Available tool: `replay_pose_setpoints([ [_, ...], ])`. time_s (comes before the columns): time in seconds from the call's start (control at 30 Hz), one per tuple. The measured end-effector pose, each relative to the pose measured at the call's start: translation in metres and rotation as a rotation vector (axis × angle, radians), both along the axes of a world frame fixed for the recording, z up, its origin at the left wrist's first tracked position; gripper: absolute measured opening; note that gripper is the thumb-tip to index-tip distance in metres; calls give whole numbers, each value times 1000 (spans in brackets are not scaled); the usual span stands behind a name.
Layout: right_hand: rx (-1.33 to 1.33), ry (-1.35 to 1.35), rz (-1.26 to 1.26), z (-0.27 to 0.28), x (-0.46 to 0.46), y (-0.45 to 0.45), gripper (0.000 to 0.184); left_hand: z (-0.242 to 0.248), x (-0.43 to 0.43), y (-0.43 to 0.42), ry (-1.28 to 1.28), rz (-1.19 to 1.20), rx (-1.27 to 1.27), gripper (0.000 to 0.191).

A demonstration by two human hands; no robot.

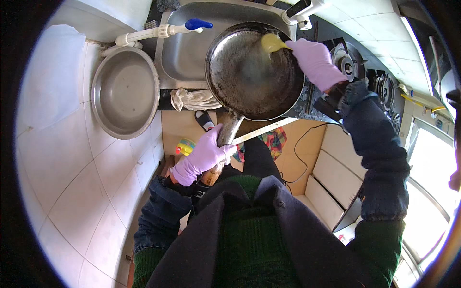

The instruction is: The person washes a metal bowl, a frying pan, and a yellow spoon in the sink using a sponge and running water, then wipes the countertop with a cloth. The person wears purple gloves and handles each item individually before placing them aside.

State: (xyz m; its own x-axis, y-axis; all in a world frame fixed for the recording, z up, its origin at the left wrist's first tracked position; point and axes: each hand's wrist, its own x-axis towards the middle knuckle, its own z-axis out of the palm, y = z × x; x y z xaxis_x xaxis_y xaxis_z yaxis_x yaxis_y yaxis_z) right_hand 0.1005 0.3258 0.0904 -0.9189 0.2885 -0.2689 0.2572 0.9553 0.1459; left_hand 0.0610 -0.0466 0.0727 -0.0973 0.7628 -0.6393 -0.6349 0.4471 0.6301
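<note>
My left hand (203, 154), in a pale purple glove, grips the long handle (230, 129) of a dark, worn metal wok (241, 82). The wok lies over the front right part of a stainless steel sink (187, 54), its inside facing me and stained brown. At its upper right rim, my right hand (317, 63), gloved alike, holds a yellow scrubber (272, 43) against the inner wall. The scrubber is blurred, so its exact kind is unclear. Part of the sink basin is hidden behind the wok.
Left of the sink hangs a metal basin (126, 93) below a white pipe with a blue-handled tap (198, 24). A crumpled cloth (194, 99) lies on the counter's front edge. A white faucet (302, 14) is at the back; gas burners (347, 66) are at right. A yellow bottle (186, 146) stands below.
</note>
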Motion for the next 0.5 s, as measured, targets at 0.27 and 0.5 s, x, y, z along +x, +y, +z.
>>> replay_pose_setpoints([
  [0.27, -697, 5, -161, -34, -16, -88, 24, 5, -3, 11, -84, -9, -9, 45],
  [0.5, -436, -68, -6, 57, 41, -79, 25, 14, -19, 12, -233, 65, 59, 31],
])
